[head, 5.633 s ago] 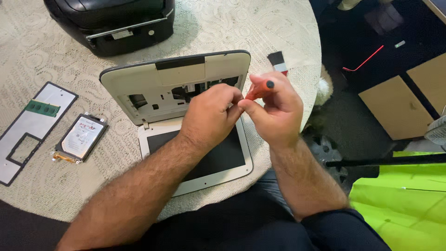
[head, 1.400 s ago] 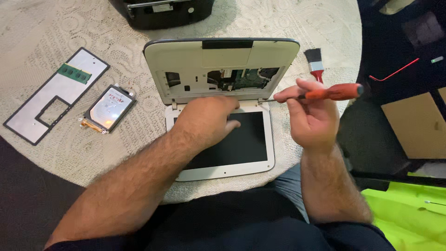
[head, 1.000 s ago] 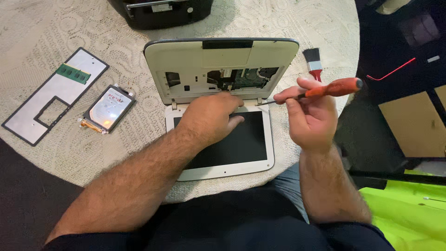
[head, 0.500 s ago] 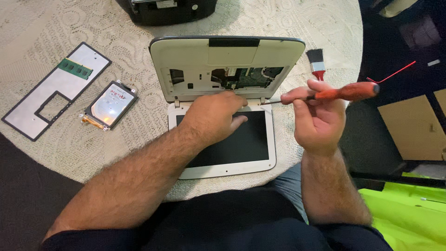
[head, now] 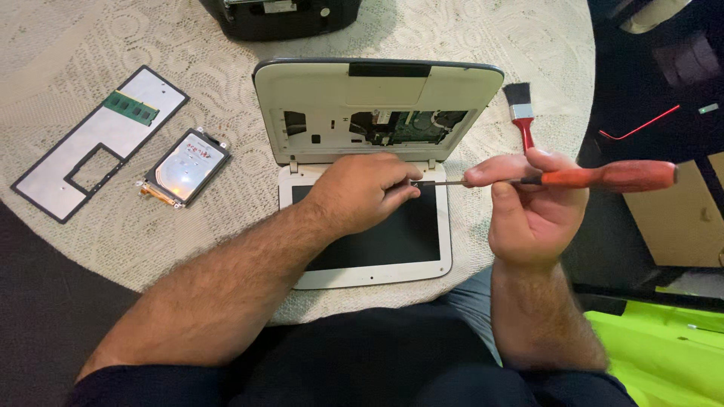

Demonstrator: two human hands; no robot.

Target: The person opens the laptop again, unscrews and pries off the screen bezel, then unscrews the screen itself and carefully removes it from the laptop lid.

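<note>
Table (head: 528, 45), round and under a cream lace cloth, fills most of the view; its edge curves down the right side and along the near side by the person's lap. Laptop (head: 369, 151) lies near that front edge, opened flat with its underside up: the base (head: 377, 90) farther away with an open bay showing the board, the dark screen (head: 385, 241) nearer. Bare cloth lies left and right of it. A dark case (head: 279, 15) sits at the far edge, partly out of view. Well left of the laptop lies a long cover panel (head: 83, 151) with a green memory stick (head: 130, 108) on its far end, and just beside it a hard drive (head: 184, 166); both are apart from the laptop. A small paintbrush (head: 520, 113) lies right of the base, close to the table's edge.

Left hand (head: 362, 192) rests over the hinge line, fingers curled and pinched at the screwdriver tip; what they pinch is too small to tell. Right hand (head: 532, 211) is raised beside the laptop's right edge, closed around the screwdriver (head: 573, 179), red handle pointing right past the table edge, shaft level and aimed left to the left fingers.
</note>
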